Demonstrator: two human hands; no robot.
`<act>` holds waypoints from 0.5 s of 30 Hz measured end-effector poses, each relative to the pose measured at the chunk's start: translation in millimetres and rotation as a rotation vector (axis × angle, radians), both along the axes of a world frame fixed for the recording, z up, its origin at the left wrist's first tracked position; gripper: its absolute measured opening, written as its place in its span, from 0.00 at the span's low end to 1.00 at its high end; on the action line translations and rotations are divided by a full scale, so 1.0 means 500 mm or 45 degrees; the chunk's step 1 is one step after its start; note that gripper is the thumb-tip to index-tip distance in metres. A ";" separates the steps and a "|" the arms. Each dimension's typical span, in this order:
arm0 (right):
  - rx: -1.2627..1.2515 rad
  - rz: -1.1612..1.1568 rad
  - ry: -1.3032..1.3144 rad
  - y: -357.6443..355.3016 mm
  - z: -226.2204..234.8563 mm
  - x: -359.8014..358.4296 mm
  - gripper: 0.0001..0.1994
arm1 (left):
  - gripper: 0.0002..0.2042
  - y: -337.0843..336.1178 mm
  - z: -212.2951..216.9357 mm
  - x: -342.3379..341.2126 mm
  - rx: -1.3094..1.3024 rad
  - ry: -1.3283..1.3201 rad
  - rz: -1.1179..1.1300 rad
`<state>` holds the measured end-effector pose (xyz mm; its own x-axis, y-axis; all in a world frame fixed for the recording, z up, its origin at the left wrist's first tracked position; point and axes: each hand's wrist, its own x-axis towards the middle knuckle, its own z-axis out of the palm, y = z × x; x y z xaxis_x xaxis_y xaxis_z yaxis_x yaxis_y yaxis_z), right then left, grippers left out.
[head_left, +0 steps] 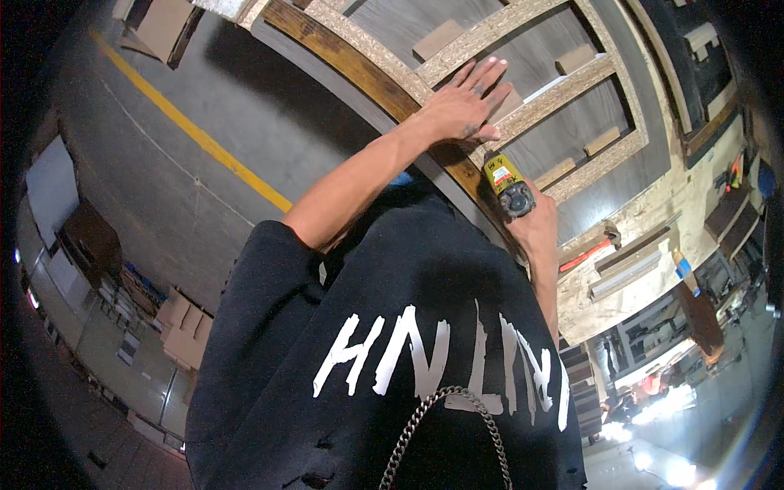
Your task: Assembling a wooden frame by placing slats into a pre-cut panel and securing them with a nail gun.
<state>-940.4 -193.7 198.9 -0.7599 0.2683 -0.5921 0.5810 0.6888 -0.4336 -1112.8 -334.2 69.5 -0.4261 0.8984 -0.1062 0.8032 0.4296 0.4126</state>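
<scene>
A frame of particleboard strips (482, 39) lies over a grey wood-grain panel (535, 37), with small wooden blocks set along the strips. My left hand (457, 108) rests on the frame near a strip joint, fingers spread, over one of the blocks. Just nearer to me, my right hand (537, 224) grips a yellow nail gun (499, 173) with a dark end cap. Its nose points at the near strip, close below my left thumb; the exact contact is hidden. My right fingers are partly covered by the tool.
A brown wooden beam (343, 51) runs along the panel's near edge. On the light plywood bench (621, 233) at the right lie a red-handled hammer (584, 256), wood strips (627, 275) and a brush (684, 268). A yellow line (188, 122) crosses the floor at the left.
</scene>
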 end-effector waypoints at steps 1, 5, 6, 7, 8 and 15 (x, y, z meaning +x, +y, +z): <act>0.054 0.022 0.028 -0.002 0.006 -0.002 0.22 | 0.46 0.000 -0.001 0.000 0.025 -0.013 0.007; -0.004 0.001 -0.002 -0.004 0.001 -0.008 0.21 | 0.46 0.001 -0.001 0.000 0.070 -0.046 0.027; -0.014 -0.026 0.021 -0.007 0.004 -0.011 0.20 | 0.46 0.001 0.000 0.000 0.070 -0.047 0.026; -0.025 -0.050 0.047 -0.009 0.005 -0.015 0.19 | 0.45 0.001 0.005 -0.003 0.074 -0.086 0.025; -0.026 -0.048 0.047 -0.008 0.000 -0.011 0.19 | 0.45 0.000 0.008 -0.005 0.078 -0.125 0.025; -0.136 -0.059 0.051 -0.003 -0.001 -0.016 0.19 | 0.45 0.000 -0.004 0.000 0.153 -0.062 0.032</act>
<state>-948.3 -195.2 198.4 -0.7717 0.2406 -0.5888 0.5921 0.6099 -0.5267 -1112.6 -334.2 67.7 -0.4456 0.8950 -0.0198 0.7705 0.3947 0.5005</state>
